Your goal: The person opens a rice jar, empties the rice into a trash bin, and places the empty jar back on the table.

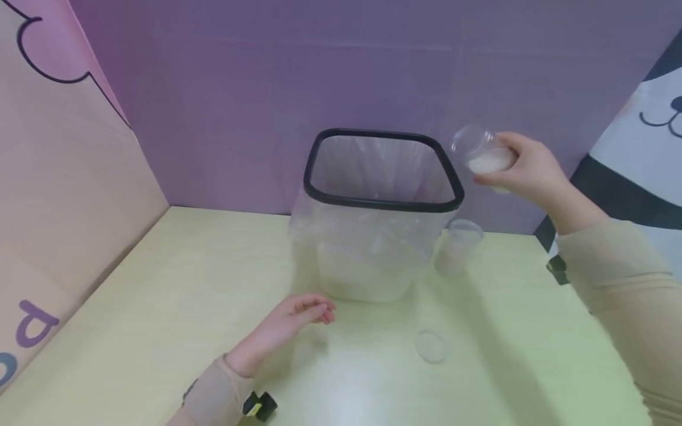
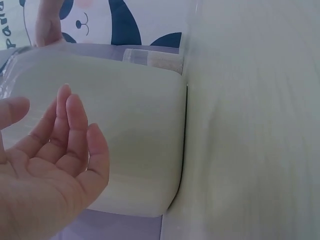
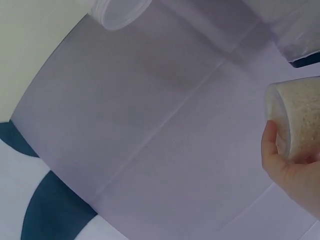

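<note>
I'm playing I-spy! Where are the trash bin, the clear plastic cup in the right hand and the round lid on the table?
Trash bin [image 1: 367, 285]: head view, on its front wall, below the bag.
Clear plastic cup [image 1: 482, 150]: head view, on its side.
Round lid [image 1: 431, 347]: head view, at its middle.

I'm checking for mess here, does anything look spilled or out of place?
No spill shows. A clear round disc, possibly a lid, looks stray: it lies off any cup on the pale yellow table. The tilt of the clear plastic cup of whitish contents in the right hand seems deliberate.
</note>
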